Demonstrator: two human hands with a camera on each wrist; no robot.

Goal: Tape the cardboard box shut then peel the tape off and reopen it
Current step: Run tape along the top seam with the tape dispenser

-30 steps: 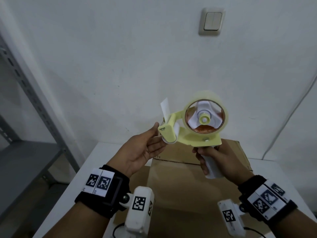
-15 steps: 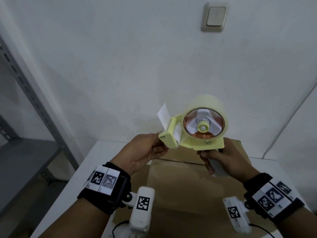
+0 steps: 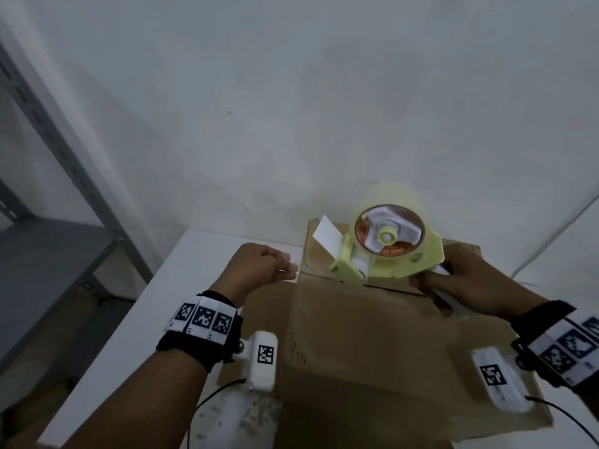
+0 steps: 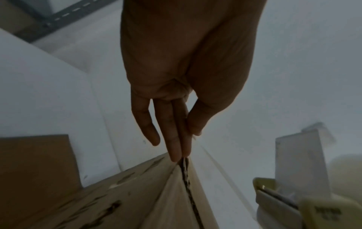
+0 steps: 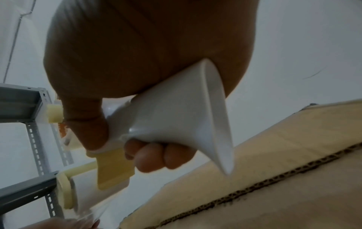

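A brown cardboard box [image 3: 372, 335] lies on the white table with its top flaps down. My right hand [image 3: 463, 286] grips the white handle [image 5: 176, 116] of a pale yellow tape dispenser [image 3: 389, 254]. The dispenser carries a roll of clear tape [image 3: 393, 199], and its front roller sits at the box's far top edge. A white tab [image 3: 327, 236] sticks up from its front. My left hand [image 3: 262, 267] is just left of the box's far corner [image 4: 182, 170], thumb pressed against fingers [image 4: 176, 139], pinching the clear tape end. The tape itself is barely visible.
A grey metal shelf rack [image 3: 48, 254] stands left of the white table [image 3: 181, 286]. The white wall rises close behind the box. A thin cable [image 3: 551, 234] runs down the wall at the right. A flat cardboard flap [image 4: 35, 167] lies beside the box.
The dispenser came down from in front of the wall to the box's far top edge. My left hand left its front and drew away to the left, fingers closed.
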